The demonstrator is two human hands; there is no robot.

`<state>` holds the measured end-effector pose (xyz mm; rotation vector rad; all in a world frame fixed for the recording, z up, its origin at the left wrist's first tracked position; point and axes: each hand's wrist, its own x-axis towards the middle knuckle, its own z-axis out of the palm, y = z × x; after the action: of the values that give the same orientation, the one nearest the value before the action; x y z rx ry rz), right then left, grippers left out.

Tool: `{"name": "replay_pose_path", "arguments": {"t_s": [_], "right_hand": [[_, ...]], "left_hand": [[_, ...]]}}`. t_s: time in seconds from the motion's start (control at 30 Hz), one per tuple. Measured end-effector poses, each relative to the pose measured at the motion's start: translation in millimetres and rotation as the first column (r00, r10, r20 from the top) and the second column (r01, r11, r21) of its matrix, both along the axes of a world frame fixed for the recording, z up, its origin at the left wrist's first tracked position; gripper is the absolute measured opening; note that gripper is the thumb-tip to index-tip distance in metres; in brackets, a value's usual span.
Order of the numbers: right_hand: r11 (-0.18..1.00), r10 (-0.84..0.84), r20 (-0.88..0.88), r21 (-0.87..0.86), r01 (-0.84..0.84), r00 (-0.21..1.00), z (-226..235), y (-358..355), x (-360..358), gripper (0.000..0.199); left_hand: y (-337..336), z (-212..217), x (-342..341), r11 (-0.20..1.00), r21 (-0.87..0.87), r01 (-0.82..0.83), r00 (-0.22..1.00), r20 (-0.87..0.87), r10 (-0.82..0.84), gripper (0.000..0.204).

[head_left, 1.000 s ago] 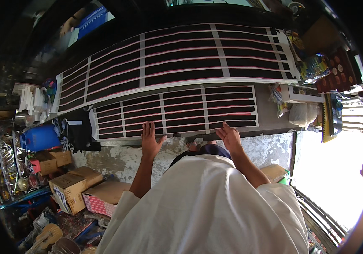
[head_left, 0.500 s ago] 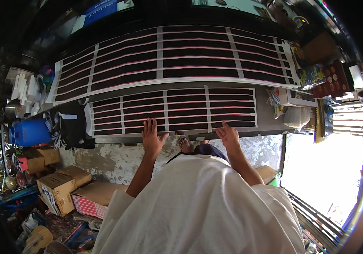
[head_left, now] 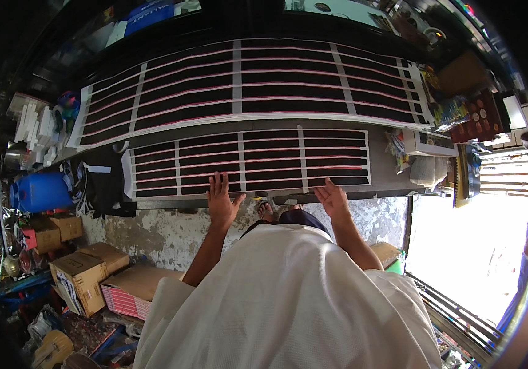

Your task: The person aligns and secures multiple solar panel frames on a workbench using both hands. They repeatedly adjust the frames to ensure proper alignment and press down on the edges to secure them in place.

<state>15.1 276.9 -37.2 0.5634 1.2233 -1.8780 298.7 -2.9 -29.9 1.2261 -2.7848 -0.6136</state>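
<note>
A printed sheet (head_left: 270, 154) with black panels split by white and reddish lines lies flat on the grey table (head_left: 390, 166), close to its near edge. On the sheet's near edge, left of its middle, my left hand (head_left: 221, 200) rests with fingers stretched out. Farther right, my right hand (head_left: 334, 198) touches the same edge, its fingers extended. Neither hand holds anything. Beyond this sheet lies a larger stack of similar sheets (head_left: 288, 83), its layered white edge facing me.
A black bag (head_left: 105, 187) and a blue container (head_left: 42, 192) are at the left. Cardboard boxes (head_left: 79, 273) stand on the floor below. White boxes and plastic packets (head_left: 427, 144) crowd the table's right end. A bright opening (head_left: 473, 252) lies at the right.
The whole view has shifted slightly. Both hands stay at the near edge of the smaller sheet, with almost no movement against it.
</note>
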Motion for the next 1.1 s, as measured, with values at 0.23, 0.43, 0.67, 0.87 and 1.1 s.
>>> {"name": "replay_pose_path", "arguments": {"t_s": [0.23, 0.43, 0.67, 0.87, 1.1], "right_hand": [[1.0, 0.012, -0.013, -0.01, -0.012, 1.0, -4.2, 7.1, 2.9, 0.018], [1.0, 0.02, 0.011, 0.002, -0.02, 1.0, -2.2, 11.2, 0.9, 0.017], [0.993, 0.11, 0.034, -0.045, -0.108, 0.993, -9.3, 17.8, -5.9, 0.019], [0.995, 0.072, 0.067, -0.067, -0.067, 0.995, -2.0, 21.8, -1.9, 0.017], [0.99, 0.065, 0.09, -0.127, -0.053, 0.994, 12.4, 20.7, -5.0, 0.011]], "left_hand": [[16.8, 15.6, -58.8, 0.987, -0.109, 0.115, 0.976, -0.175, -0.133, 0.082], [70.9, 27.4, -150.9, 0.872, -0.087, 0.481, 0.824, -0.294, -0.484, 0.086], [86.0, 28.7, -175.5, 0.826, -0.013, 0.563, 0.823, -0.075, -0.562, 0.093], [88.5, 29.7, -174.8, 0.809, -0.019, 0.587, 0.806, -0.08, -0.586, 0.094], [99.7, 34.5, -178.1, 0.774, -0.072, 0.629, 0.773, -0.057, -0.632, 0.075]]}}
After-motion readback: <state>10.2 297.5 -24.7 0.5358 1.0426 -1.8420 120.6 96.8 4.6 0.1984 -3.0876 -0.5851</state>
